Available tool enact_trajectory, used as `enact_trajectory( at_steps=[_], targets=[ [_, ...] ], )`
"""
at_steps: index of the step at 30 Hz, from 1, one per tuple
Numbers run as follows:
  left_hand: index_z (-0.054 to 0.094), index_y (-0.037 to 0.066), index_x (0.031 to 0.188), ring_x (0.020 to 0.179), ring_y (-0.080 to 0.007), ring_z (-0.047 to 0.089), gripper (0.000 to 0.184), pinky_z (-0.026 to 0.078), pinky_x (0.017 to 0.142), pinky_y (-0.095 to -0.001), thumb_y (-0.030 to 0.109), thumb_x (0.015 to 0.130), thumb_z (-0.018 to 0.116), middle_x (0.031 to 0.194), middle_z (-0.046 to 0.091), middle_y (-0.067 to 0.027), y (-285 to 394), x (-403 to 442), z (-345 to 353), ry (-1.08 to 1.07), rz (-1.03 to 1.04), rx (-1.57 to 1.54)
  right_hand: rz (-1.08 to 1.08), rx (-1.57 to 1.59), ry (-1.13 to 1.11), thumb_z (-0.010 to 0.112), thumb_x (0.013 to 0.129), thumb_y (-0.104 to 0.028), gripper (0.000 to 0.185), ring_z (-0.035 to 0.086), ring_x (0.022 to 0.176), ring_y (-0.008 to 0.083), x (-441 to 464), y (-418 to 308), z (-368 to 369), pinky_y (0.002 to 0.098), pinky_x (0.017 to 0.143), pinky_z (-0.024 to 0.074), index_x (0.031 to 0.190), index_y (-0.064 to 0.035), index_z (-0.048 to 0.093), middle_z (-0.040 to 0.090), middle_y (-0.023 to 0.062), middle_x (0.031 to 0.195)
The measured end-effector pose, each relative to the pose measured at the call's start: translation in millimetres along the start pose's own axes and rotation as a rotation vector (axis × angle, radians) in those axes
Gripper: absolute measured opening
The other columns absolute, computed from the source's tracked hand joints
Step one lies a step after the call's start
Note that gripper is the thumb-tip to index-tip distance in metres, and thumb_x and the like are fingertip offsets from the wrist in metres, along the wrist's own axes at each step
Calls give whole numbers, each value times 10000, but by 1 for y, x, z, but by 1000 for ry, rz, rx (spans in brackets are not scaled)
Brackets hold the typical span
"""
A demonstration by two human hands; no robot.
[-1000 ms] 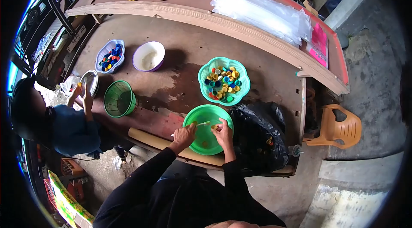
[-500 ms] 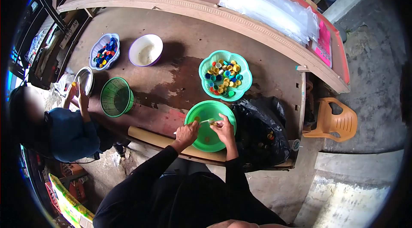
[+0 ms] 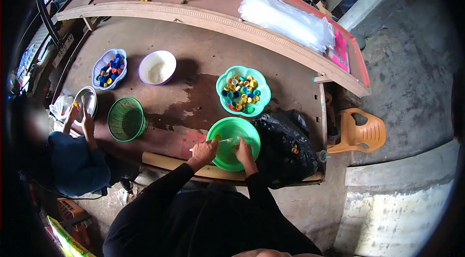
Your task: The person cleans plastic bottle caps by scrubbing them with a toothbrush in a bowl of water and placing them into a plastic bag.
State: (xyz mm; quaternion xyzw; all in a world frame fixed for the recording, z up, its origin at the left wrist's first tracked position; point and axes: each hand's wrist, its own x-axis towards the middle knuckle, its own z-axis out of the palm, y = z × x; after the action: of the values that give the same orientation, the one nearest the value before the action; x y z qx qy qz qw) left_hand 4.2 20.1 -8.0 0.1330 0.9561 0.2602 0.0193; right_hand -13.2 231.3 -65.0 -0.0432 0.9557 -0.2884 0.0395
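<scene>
"What did the left hand have?"

"Its fingers were curled closed around a pale, slim tool, which pointed across the green basin toward the other hand"

"And the right hand?"

"It was over the right part of the basin, fingers bent. I couldn't tell how far open they were, or whether they had hold of anything"

"Where was the basin?"

"At the near edge of the counter, with a black bag just to its right. A few caps showed at the bag"

"What else was there?"

"Just beyond the basin stood a turquoise bowl of mixed caps. Off to the left were a green basket, a white bowl and a blue bowl with more caps"

"Anyone nearby?"

"A co-worker at the far left, both forearms raised near a metal bowl"
</scene>
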Motion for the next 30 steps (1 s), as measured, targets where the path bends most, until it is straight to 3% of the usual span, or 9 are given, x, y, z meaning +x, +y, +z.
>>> enact_trajectory(
  at_steps=[3, 7, 10, 14, 18, 20, 22, 24, 30],
  targets=[
    [513, 98, 946, 621, -329, 626, 231, 489, 523, -453, 316, 888, 465, 774, 629, -137, -2, -6, 3, -52, 22, -10, 118, 295, 23, 726, 671, -86, 580, 637, 767, 185, 0, -12, -12, 309, 675, 506, 1185, -25, 465, 633, 108, 835],
    [502, 92, 959, 617, -323, 625, 227, 475, 512, -464, 304, 898, 449, 761, 625, -139, 3, -2, -3, -38, 101, 1, 105, 415, 47, 766, 655, -118, 666, 626, 764, 155, -3, -36, -33, 296, 675, 517, 1229, -22, 443, 627, 96, 847],
    [488, 93, 958, 586, -324, 616, 211, 463, 486, -458, 293, 896, 460, 720, 622, -130, -11, 5, -5, 14, 158, 21, 221, 471, 60, 779, 644, -139, 678, 633, 759, 171, -2, -49, -50, 300, 687, 519, 1214, 12, 443, 643, 109, 833],
    [485, 94, 933, 562, -324, 610, 209, 461, 472, -446, 298, 900, 455, 703, 622, -131, -5, 13, -14, 20, 247, -43, 206, 359, 66, 780, 648, -177, 657, 639, 754, 176, 2, -55, -45, 298, 680, 511, 1189, 17, 462, 655, 123, 842],
    [488, 100, 929, 561, -322, 610, 199, 462, 470, -442, 293, 901, 451, 700, 618, -139, -17, 21, -15, -31, 143, -48, 236, 384, 111, 776, 645, -185, 649, 641, 753, 176, 4, -57, -49, 291, 672, 505, 1182, 7, 466, 660, 121, 849],
    [491, 98, 935, 569, -322, 612, 203, 471, 483, -444, 294, 900, 453, 719, 621, -145, -17, 22, -24, -54, 137, -30, 260, 340, 103, 742, 658, -135, 591, 648, 772, 228, 2, -56, -41, 325, 684, 504, 1167, -1, 473, 655, 142, 849],
    [497, 98, 945, 583, -321, 615, 207, 473, 495, -448, 295, 898, 454, 742, 625, -146, -19, 19, -19, -102, 110, -38, 151, -52, 136, 691, 669, -76, 526, 642, 792, 290, 2, -32, -13, 368, 700, 498, 1150, -16, 485, 648, 156, 832],
    [499, 96, 964, 589, -317, 617, 214, 473, 499, -449, 296, 896, 460, 761, 628, -141, -21, 18, -13, 23, 162, -103, 153, -149, 50, 647, 678, -40, 487, 629, 800, 333, 2, -4, 10, 399, 709, 489, 1140, -27, 492, 641, 166, 822],
    [494, 100, 988, 618, -313, 623, 220, 480, 517, -444, 297, 894, 464, 783, 625, -138, -17, 16, -12, -81, 147, -77, 218, 350, 10, 729, 662, -71, 610, 645, 744, 167, 3, -43, -36, 283, 694, 506, 1209, -17, 464, 656, 110, 825]
  ],
)
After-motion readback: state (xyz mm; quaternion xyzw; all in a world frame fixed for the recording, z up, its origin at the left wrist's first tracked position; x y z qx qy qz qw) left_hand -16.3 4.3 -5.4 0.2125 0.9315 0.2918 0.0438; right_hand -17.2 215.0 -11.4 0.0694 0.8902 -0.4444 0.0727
